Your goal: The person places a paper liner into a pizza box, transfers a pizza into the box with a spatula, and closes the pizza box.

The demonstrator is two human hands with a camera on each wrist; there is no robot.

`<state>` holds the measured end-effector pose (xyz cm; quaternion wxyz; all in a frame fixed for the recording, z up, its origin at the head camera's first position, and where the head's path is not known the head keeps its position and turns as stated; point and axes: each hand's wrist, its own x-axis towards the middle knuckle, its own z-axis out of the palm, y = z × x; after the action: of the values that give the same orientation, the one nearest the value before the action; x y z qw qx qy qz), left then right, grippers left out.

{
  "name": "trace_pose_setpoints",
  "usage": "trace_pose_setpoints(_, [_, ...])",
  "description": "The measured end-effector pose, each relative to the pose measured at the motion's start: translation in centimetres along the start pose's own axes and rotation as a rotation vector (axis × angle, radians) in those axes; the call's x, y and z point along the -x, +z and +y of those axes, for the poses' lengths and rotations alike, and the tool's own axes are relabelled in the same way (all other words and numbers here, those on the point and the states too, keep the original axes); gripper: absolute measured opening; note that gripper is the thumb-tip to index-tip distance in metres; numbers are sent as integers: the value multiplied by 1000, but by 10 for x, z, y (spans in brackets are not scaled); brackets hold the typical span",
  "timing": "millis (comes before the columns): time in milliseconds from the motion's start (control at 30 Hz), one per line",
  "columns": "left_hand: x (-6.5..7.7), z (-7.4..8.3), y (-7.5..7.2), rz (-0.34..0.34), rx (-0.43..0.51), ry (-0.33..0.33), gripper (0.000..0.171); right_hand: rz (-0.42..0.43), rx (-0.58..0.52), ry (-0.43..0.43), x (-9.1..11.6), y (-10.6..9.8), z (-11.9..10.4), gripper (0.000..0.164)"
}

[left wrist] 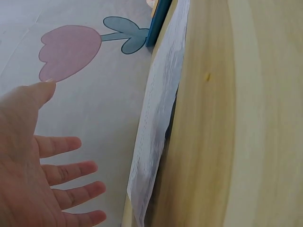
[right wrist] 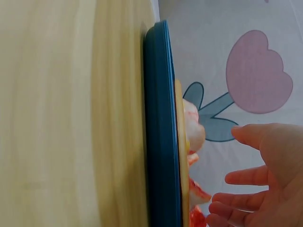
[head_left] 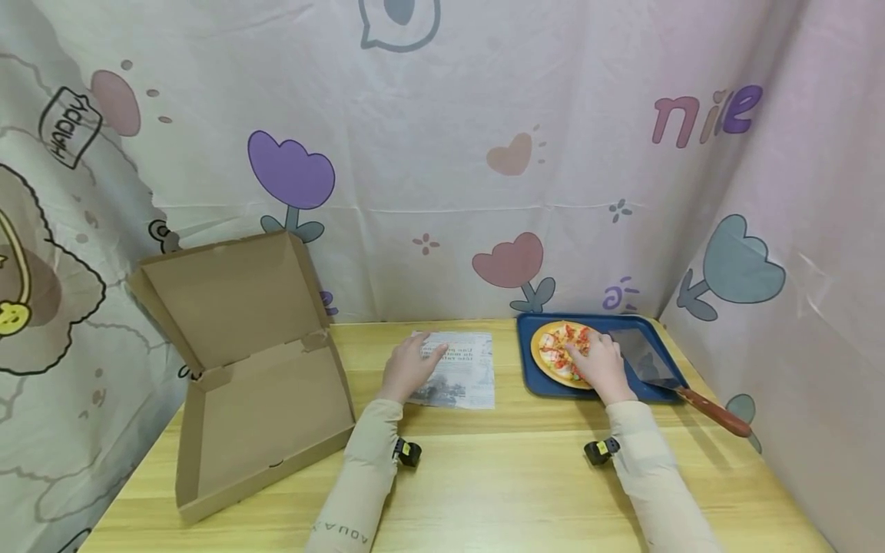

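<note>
My left hand [head_left: 406, 369] hovers over the left part of a printed paper sheet [head_left: 470, 376], thumb and fingers spread with nothing in them. In the left wrist view the sheet [left wrist: 158, 109] lies flat on the table, a little apart from the fingers. My right hand [head_left: 600, 367] is above the right side of a small pizza [head_left: 553, 353], which sits on a blue tray [head_left: 528, 376]. The right wrist view shows the fingers spread close by the toppings [right wrist: 193, 127]. A spatula [head_left: 715, 411] with a wooden handle rests across the tray's right side.
An open cardboard pizza box [head_left: 276, 418] stands at the left of the wooden table [head_left: 512, 491], its lid [head_left: 238, 299] leaning back. A printed curtain [head_left: 415, 153] hangs along the back and sides. The spatula's handle juts past the tray's front right corner.
</note>
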<state>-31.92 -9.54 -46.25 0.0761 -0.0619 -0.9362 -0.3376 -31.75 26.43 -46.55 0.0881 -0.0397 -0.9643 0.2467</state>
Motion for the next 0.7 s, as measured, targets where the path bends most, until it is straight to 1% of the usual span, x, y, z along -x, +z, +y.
trace_pose_setpoints(167, [-1,-6,-2,-9,-4,-12,69,17,8,-40,-1,5,-10,65])
trace_pose_setpoints(367, [-1,-12,-4,-8,3,-30,72,19,-38,-77,-3,10,-27,64])
trace_pose_setpoints(533, [-3,-17,-4,7,-2,-44,70,32,-54,-115,-5,15,-41,59])
trace_pose_setpoints(700, [-2,-21,-3,12,13,-64,68,33,-54,-125,-5,25,-55,61])
